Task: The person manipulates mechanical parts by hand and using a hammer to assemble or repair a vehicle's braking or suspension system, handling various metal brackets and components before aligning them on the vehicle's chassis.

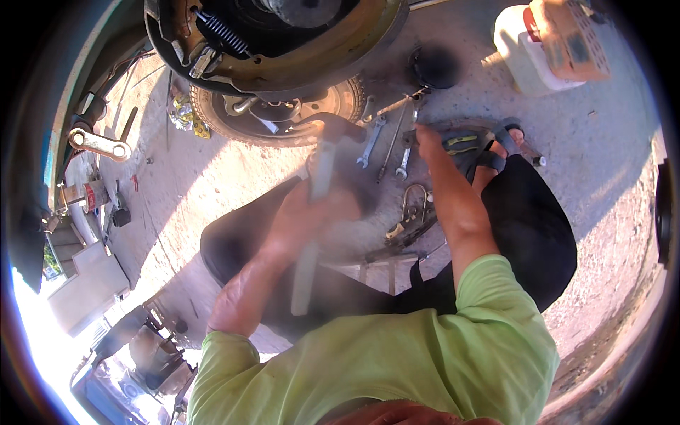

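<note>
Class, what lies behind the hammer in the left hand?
Behind the hammer, the wheel shows past its head, black trousers beside its lower handle. What the blurred hammer and left hand directly cover is hidden.

Below the round, brown, dull-metal brake assembly (333,65): a dusty brown, matt rubber tyre (202,113), a shiny silver metal spanner (371,145), rough grey concrete floor (177,180).

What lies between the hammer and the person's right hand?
In the head view, a wrench, then a thin rod, with a second wrench beside the right hand.
</note>
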A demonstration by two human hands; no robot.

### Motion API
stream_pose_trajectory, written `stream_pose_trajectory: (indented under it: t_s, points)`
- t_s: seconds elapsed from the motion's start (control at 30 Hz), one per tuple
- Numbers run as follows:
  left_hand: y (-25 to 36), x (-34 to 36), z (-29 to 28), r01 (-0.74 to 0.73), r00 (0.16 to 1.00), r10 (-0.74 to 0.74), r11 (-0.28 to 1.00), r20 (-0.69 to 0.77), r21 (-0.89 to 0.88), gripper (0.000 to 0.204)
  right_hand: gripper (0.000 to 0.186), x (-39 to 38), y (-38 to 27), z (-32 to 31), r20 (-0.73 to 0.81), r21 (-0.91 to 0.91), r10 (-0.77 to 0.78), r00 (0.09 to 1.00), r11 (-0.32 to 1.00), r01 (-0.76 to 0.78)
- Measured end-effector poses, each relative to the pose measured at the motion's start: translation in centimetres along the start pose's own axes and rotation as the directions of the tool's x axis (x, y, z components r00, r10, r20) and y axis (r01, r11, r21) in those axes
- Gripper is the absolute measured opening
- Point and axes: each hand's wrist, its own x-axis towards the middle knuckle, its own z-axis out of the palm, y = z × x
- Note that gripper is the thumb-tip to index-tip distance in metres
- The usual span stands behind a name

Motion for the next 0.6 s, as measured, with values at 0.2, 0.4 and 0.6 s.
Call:
stream_pose_trajectory:
  t_s: [0.2, 0.4, 0.6]
  points:
    - [0.0, 0.5, -0.2, 0.004, 1.0, -0.004, 0.999, 0.013, 0.036, 0.028, 0.019, 1.7, 0.4, 2.1, -0.025, 0.423, 0.171, 0.985, 0.895, -0.144]
    - [1.1, 0.2, 1.0, 0.023, 1.0, -0.021, 0.996, -0.014, 0.088, 0.03, 0.016, 1.5, 0.6, 2.5, 0.062, 0.507, 0.21, 0.976, 0.836, -0.212]
    - [1.6, 0.0, 0.8, -0.008, 0.999, 0.004, 0.996, 0.043, 0.091, 0.03, 0.02, 7.0, 11.4, 2.4, -0.103, -0.037, -0.498, 0.861, 0.867, 0.497]
